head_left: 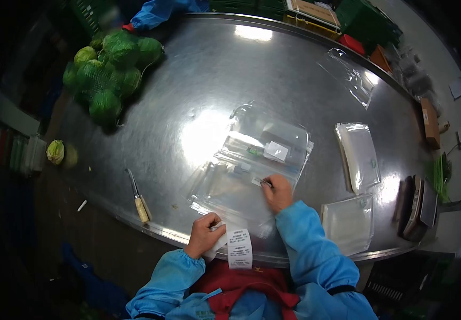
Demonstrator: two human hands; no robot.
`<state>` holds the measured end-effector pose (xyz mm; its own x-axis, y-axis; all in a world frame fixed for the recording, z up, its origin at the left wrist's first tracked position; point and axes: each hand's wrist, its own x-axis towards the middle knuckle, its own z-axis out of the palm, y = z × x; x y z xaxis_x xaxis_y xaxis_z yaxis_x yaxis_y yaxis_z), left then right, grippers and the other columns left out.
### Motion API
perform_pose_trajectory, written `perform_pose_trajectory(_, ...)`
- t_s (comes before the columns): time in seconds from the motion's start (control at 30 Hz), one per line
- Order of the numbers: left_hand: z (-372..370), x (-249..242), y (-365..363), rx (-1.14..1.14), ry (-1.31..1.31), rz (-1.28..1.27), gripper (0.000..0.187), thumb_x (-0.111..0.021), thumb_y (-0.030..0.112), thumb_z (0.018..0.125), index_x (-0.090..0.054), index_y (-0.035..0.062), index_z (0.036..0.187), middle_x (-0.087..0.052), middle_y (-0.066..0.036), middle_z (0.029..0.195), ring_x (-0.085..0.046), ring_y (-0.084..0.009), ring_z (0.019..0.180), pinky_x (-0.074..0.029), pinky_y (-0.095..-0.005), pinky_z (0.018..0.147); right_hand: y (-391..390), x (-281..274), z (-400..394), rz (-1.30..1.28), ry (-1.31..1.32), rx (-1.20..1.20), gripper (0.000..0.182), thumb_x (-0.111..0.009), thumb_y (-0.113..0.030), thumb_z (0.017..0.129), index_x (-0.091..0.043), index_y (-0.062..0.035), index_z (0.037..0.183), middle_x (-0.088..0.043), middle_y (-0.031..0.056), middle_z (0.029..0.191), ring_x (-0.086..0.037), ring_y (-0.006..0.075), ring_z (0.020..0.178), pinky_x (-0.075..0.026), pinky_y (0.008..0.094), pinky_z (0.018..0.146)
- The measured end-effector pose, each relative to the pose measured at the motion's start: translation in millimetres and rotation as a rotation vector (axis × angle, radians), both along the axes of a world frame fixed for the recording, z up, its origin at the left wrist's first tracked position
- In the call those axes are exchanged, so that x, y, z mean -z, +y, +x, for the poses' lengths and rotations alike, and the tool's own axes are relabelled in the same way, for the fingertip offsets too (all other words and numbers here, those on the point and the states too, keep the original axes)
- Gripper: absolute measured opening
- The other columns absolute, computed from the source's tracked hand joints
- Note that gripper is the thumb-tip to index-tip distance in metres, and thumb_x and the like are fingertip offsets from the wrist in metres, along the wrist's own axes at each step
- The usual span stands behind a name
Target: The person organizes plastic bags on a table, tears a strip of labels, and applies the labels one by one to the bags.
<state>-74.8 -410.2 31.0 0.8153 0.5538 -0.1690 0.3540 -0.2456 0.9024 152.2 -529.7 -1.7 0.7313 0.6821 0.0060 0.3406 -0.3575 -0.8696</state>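
Observation:
A strip of printed white labels (239, 248) hangs over the table's front edge, its upper end in the closed fingers of my left hand (205, 234). My right hand (278, 193) is closed in a pinch just above a stack of clear plastic bags (225, 186). At its fingertips is a small white label (256, 181) with a dark bit beside it; what the fingers grip is too small to make out. Farther up the stack, a white paper slip (276, 151) lies on the clear plastic.
A knife with a wooden handle (142, 209) lies near the front edge. Green net sacks of cabbages (108, 80) are at the back left, by another person's blue sleeve (158, 13). A lone cabbage (55, 152) sits left. More bag packs (359, 157) lie right.

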Motion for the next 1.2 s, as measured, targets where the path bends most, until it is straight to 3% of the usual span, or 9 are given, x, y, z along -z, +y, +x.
perform_pose_trajectory(0.1, -8, -8, 3, -0.011, -0.073, -0.070, 0.013, -0.065, 0.004, 0.070, -0.054, -0.0016, 0.072, -0.055, -0.008, 0.065, -0.052, -0.0143, 0.059, -0.043, -0.0275, 0.055, 7, 19, 2, -0.207, -0.496, -0.108, 0.036, -0.067, -0.012, 0.073, -0.052, -0.0065, 0.106, -0.056, 0.0122, 0.096, -0.051, 0.0303, 0.091, -0.037, 0.0408, 0.080)
perform_pose_trajectory(0.23, -17, -27, -1, -0.041, -0.082, -0.152, 0.009, -0.063, 0.002, 0.070, -0.059, -0.0016, 0.078, -0.062, -0.009, 0.074, -0.059, -0.0159, 0.067, -0.046, -0.0271, 0.062, -14, -21, -15, -0.136, -0.613, -0.023, 0.034, -0.068, -0.015, 0.072, -0.052, -0.0076, 0.101, -0.055, 0.0110, 0.093, -0.050, 0.0312, 0.091, -0.037, 0.0427, 0.077)
perform_pose_trajectory(0.43, -23, -46, -4, 0.080, -0.177, -0.189, 0.015, -0.064, 0.000, 0.072, -0.061, -0.0011, 0.086, -0.064, -0.009, 0.079, -0.061, -0.0162, 0.072, -0.048, -0.0268, 0.066, -42, 10, 5, -0.271, -0.550, -0.539, 0.029, -0.067, -0.023, 0.073, -0.059, -0.0089, 0.097, -0.057, 0.0099, 0.094, -0.051, 0.0302, 0.094, -0.037, 0.0419, 0.082)
perform_pose_trajectory(0.57, -14, -43, -16, -0.100, -0.184, -0.343, 0.008, -0.061, -0.002, 0.075, -0.059, -0.0004, 0.083, -0.062, -0.007, 0.078, -0.059, -0.0114, 0.076, -0.048, -0.0260, 0.070, -14, -17, 45, -0.099, 0.416, -0.354, 0.014, -0.062, -0.014, 0.078, -0.059, -0.0045, 0.087, -0.056, 0.0097, 0.076, -0.054, 0.0288, 0.085, -0.041, 0.0397, 0.078)
perform_pose_trajectory(0.67, 1, -33, -15, -0.093, -0.152, -0.282, 0.010, -0.060, 0.001, 0.079, -0.060, -0.0017, 0.088, -0.063, -0.007, 0.080, -0.060, -0.0120, 0.078, -0.048, -0.0263, 0.070, 0, -38, 103, 0.041, 0.136, 0.108, 0.016, -0.061, -0.013, 0.080, -0.058, -0.0025, 0.092, -0.057, 0.0118, 0.084, -0.055, 0.0263, 0.086, -0.042, 0.0384, 0.076)
perform_pose_trajectory(0.73, 9, -18, -14, -0.066, -0.160, -0.222, 0.010, -0.059, -0.001, 0.080, -0.059, -0.0015, 0.090, -0.063, -0.006, 0.082, -0.060, -0.0120, 0.080, -0.048, -0.0257, 0.072, -6, -68, 83, 0.091, -0.737, 0.214, 0.018, -0.060, -0.014, 0.081, -0.057, -0.0020, 0.093, -0.058, 0.0080, 0.089, -0.054, 0.0147, 0.080, -0.043, 0.0304, 0.072)
perform_pose_trajectory(0.83, 26, -14, -16, -0.138, -0.265, -0.478, 0.009, -0.056, -0.005, 0.080, -0.059, -0.0016, 0.088, -0.062, -0.004, 0.083, -0.059, -0.0112, 0.080, -0.048, -0.0252, 0.071, -20, -66, -14, -0.014, 0.432, -0.400, 0.025, -0.061, -0.018, 0.084, -0.056, -0.0013, 0.101, -0.056, 0.0056, 0.092, -0.051, 0.0124, 0.080, -0.043, 0.0271, 0.073)
perform_pose_trajectory(0.9, 32, -16, -16, -0.107, -0.260, -0.472, 0.007, -0.057, -0.004, 0.080, -0.058, -0.0015, 0.086, -0.061, -0.004, 0.081, -0.058, -0.0103, 0.077, -0.047, -0.0245, 0.069, -23, -71, -45, -0.026, 0.710, -0.507, 0.022, -0.061, -0.017, 0.085, -0.057, -0.0011, 0.100, -0.057, 0.0051, 0.093, -0.050, 0.0105, 0.082, -0.042, 0.0248, 0.073)
perform_pose_trajectory(1.2, 4, 7, -10, -0.032, -0.055, -0.161, 0.014, -0.065, 0.006, 0.074, -0.053, -0.0010, 0.076, -0.053, -0.007, 0.065, -0.050, -0.0087, 0.063, -0.042, -0.0250, 0.057, -14, -36, -14, -0.095, 0.269, 0.078, 0.023, -0.066, -0.017, 0.078, -0.061, -0.0008, 0.093, -0.056, 0.0095, 0.075, -0.053, 0.0193, 0.069, -0.041, 0.0320, 0.064)
